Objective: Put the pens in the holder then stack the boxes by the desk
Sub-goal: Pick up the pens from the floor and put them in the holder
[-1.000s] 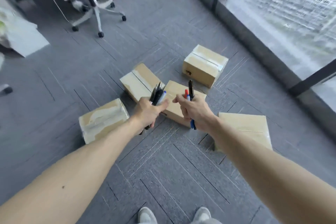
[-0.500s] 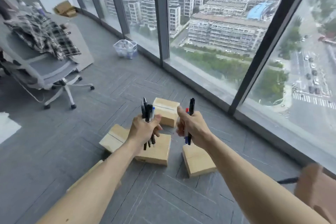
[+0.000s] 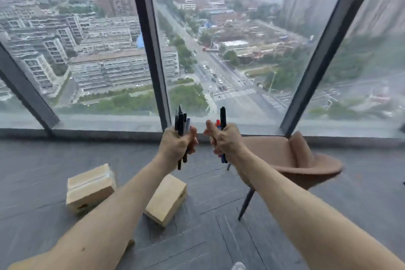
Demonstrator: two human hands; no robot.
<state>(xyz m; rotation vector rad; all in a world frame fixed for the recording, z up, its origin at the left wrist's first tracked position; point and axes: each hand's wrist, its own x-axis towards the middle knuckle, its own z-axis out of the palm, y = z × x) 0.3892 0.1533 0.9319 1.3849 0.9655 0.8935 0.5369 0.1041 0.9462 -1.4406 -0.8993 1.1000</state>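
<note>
Holding a pen bunch (image 3: 181, 121) upright in the left grip (image 3: 175, 146), fingers curling tight round it; clutching black, red and blue pens (image 3: 223, 117) in the right grip (image 3: 226, 143), likewise closed. Raising both side by side, not touching, before the window (image 3: 153, 50). Standing over a left box (image 3: 89, 188) and a right box (image 3: 166, 199) on the floor (image 3: 219, 237), left of a chair (image 3: 291, 160).

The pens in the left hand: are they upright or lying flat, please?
Upright: the left hand grips the pens in a fist, and they stick out above and below it, roughly vertical.
</note>
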